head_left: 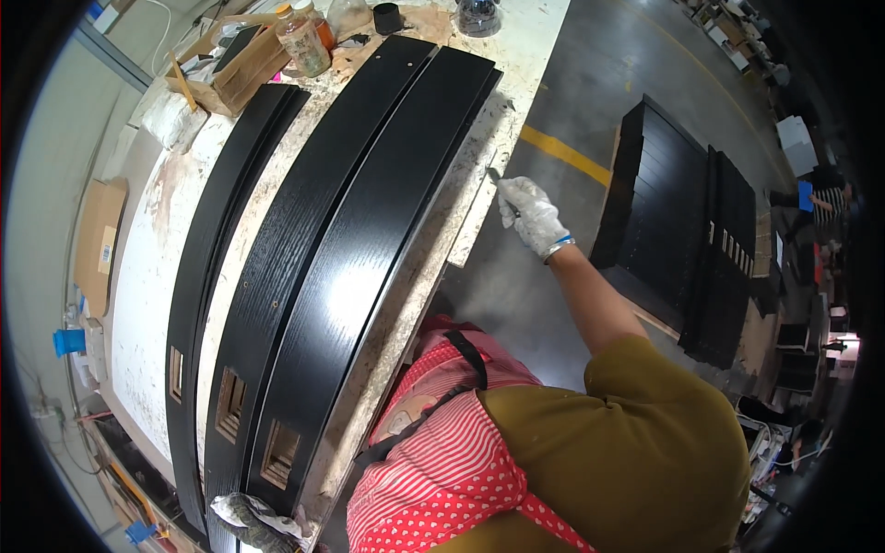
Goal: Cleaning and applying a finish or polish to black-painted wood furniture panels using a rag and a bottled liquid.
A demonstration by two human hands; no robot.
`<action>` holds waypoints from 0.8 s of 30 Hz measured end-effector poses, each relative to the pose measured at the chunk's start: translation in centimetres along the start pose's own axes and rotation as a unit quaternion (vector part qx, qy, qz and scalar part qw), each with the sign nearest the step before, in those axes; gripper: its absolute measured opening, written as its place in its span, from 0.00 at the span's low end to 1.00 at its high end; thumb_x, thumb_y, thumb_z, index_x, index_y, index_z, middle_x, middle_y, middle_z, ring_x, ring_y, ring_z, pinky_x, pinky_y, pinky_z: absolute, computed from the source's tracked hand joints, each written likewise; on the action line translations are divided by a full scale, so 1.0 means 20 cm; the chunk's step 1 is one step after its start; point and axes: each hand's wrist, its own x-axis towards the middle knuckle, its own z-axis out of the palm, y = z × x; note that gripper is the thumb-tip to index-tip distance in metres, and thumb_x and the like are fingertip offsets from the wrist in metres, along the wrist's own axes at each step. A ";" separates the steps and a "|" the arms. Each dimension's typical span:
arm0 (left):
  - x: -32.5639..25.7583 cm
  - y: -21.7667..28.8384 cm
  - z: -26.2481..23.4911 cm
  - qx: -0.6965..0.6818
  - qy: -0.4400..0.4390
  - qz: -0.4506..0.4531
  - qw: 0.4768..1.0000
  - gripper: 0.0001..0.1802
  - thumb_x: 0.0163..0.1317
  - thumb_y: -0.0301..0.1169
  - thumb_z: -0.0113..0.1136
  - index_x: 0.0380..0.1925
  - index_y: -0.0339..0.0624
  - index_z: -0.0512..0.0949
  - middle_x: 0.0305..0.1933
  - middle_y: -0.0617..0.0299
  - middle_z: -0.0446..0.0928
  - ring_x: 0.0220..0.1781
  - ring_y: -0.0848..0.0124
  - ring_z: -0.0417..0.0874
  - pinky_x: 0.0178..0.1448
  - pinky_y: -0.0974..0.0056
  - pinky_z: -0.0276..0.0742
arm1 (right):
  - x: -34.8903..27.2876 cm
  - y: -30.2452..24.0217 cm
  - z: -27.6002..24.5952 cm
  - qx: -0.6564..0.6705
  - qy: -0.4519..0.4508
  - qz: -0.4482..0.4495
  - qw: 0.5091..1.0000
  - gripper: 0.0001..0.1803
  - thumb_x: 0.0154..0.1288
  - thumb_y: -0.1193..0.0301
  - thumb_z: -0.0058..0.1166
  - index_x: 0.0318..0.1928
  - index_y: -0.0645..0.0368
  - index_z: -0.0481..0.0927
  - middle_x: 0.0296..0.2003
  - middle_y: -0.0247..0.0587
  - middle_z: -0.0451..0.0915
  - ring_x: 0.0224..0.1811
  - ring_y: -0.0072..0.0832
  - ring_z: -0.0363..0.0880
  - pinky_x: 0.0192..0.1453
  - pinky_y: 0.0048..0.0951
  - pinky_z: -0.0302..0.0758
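Note:
My right hand (pixel 532 217), in a soiled white glove with a blue cuff, is just off the table's right edge. Its fingers are closed round a small thin tool with a dark tip (pixel 494 173); the glove hides most of it, so its kind is unclear. Left of it on the table lie long black boards: one nearest me (pixel 369 249), a second (pixel 304 203) close beside it, and narrower black pieces (pixel 217 230) farther left. Rectangular slots are cut near their lower ends. A dark rag with white cloth (pixel 253 521) lies on the boards' lower end. My left hand is out of view.
An open cardboard box (pixel 235 69), a jar of cloudy liquid (pixel 302 44) and a black cup (pixel 387 17) stand at the table's far end. Stacked black panels (pixel 659 203) lie on the floor to the right. A yellow line (pixel 564 154) crosses the grey floor.

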 end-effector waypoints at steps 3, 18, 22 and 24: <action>0.13 -0.40 -0.17 0.206 -0.074 0.189 0.957 0.23 0.73 0.38 0.54 0.62 0.38 0.73 0.51 0.55 0.82 0.52 0.60 0.83 0.58 0.55 0.79 | -0.01 0.14 -0.01 -0.020 0.009 0.014 1.000 0.11 0.73 0.64 0.56 0.36 0.58 0.74 0.22 0.32 0.74 0.19 0.21 0.67 0.25 0.23 0.68; 0.15 -0.48 -0.21 0.141 -0.094 0.162 0.972 0.25 0.65 0.39 0.66 0.60 0.43 0.77 0.61 0.50 0.77 0.63 0.55 0.77 0.64 0.54 0.76 | -0.13 0.04 0.02 -0.423 0.023 -0.103 0.900 0.18 0.70 0.54 0.58 0.43 0.57 0.79 0.37 0.50 0.83 0.43 0.47 0.82 0.50 0.42 0.76; 0.13 -0.27 -0.01 -0.074 0.006 -0.094 0.993 0.34 0.68 0.29 0.62 0.72 0.40 0.61 0.57 0.57 0.75 0.50 0.67 0.79 0.49 0.66 0.78 | -0.11 0.07 -0.16 -0.392 0.137 -0.057 0.908 0.19 0.70 0.54 0.56 0.44 0.58 0.79 0.38 0.50 0.84 0.44 0.50 0.82 0.49 0.44 0.75; 0.07 -0.16 0.00 -0.070 0.045 -0.055 0.995 0.33 0.70 0.33 0.61 0.72 0.41 0.62 0.58 0.55 0.76 0.51 0.65 0.79 0.52 0.65 0.78 | -0.10 0.02 -0.18 -0.385 0.057 0.016 0.921 0.19 0.68 0.51 0.60 0.38 0.56 0.79 0.30 0.38 0.82 0.34 0.31 0.80 0.40 0.34 0.75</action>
